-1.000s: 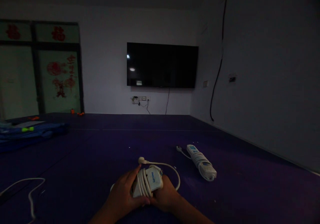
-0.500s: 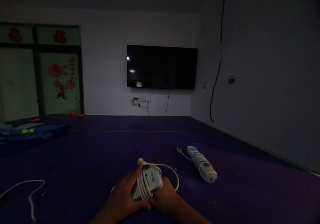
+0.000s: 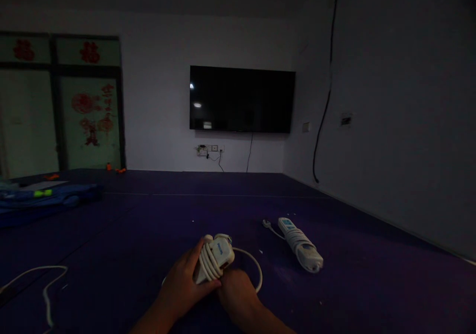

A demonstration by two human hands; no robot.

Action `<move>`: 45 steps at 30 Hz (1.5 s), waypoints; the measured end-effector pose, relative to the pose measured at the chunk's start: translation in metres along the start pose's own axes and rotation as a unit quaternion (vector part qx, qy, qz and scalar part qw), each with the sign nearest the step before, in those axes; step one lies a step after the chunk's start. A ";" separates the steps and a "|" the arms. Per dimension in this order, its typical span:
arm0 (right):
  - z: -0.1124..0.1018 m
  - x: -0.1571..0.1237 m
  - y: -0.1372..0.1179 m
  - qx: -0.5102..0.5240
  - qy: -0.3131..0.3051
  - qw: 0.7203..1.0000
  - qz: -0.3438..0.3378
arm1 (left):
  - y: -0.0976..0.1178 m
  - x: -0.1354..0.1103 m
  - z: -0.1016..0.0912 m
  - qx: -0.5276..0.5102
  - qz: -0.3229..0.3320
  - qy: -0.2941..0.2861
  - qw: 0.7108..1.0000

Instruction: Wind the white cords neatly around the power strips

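Observation:
A white power strip (image 3: 222, 252), with its cord (image 3: 208, 263) wound round it in several turns, is tilted up in front of me. My left hand (image 3: 182, 279) grips it from the left, thumb below and fingers at the far side. My right hand (image 3: 238, 292) is closed just under its right end, fingers mostly hidden. A loose cord loop (image 3: 256, 267) arcs from the strip down behind the right hand, which appears to grip it. A second white power strip (image 3: 300, 244), also wrapped in its cord, lies to the right, its plug (image 3: 266, 223) beside it.
The purple surface (image 3: 156, 234) stretches to the far wall. A white cable (image 3: 46, 289) lies at the lower left. Blue cloth (image 3: 70, 197) sits farther left, with small orange items (image 3: 120, 170) behind. A television (image 3: 241, 100) hangs on the wall, and a black cable (image 3: 323, 115) hangs at right.
The held power strip has moved slightly up and left with my left hand. My right hand has shifted a little left and lower against it. The plug near the left fingers is now mostly covered.

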State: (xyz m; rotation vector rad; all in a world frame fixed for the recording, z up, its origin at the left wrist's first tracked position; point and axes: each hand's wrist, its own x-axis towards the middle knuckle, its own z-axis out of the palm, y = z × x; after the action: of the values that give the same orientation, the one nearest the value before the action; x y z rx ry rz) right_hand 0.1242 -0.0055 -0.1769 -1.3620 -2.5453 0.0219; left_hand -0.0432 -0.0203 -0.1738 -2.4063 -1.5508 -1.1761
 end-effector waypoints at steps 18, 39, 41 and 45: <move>-0.005 -0.003 0.003 0.017 -0.009 1.000 -0.025 | 0.005 0.003 -0.002 -0.004 -0.052 -0.055 0.997; -0.003 -0.005 0.004 0.034 0.004 0.999 -0.039 | 0.005 0.003 -0.003 -0.020 -0.053 -0.054 0.997; -0.003 -0.004 0.004 0.030 0.002 0.999 -0.037 | 0.005 0.003 -0.002 -0.018 -0.055 -0.056 0.997; -0.003 -0.004 0.004 0.021 -0.006 0.999 -0.030 | 0.006 0.003 -0.004 -0.022 -0.063 -0.058 0.996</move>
State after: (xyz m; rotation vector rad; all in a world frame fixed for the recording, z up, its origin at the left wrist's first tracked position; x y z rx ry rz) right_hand 0.1303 -0.0073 -0.1752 -1.2740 -2.5795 0.0737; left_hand -0.0397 -0.0230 -0.1675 -2.4791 -1.7515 -1.1211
